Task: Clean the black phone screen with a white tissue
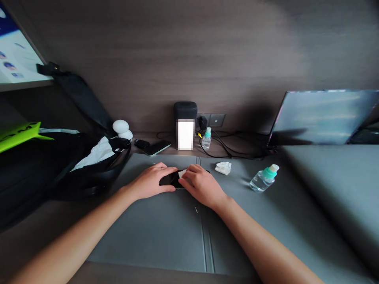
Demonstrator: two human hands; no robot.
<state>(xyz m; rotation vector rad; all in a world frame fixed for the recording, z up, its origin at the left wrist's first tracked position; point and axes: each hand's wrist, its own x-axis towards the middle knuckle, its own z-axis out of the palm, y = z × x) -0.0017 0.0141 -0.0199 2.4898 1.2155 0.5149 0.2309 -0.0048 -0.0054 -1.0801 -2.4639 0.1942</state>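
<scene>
A black smartphone (168,180) lies flat on the grey desk mat (154,228), its dark screen up. My left hand (150,180) grips its left end, thumb along the near edge and fingers along the far edge. Over the phone's right part, my right hand (205,186) has its fingers bent together on a small white wipe (181,173) pressed to the screen. My right hand covers much of the wipe and the phone's right end. A crumpled white tissue (223,168) rests on the mat to the right of my right hand.
Farther right stands a clear spray bottle (262,179); a smaller bottle (206,139) is by the black speaker-like device (185,108). Another phone (157,148) lies at the back. A black bag (38,173) fills the left; a screen (322,118) stands at the right.
</scene>
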